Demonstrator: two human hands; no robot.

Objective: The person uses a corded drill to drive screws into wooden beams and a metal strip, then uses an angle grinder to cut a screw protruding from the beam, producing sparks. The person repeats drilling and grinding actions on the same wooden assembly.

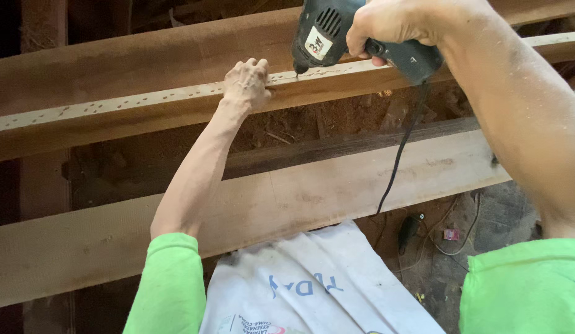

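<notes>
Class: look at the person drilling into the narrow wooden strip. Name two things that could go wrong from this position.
1. The left hand presses the wooden strip right beside the tip of the electric drill; a slip could hurt its fingers.
2. The power cord hangs across the lower plank and might snag, jerking the drill in the right hand.

The drill [337, 31] top is cut off; its bit tip is too small to tell.
</notes>
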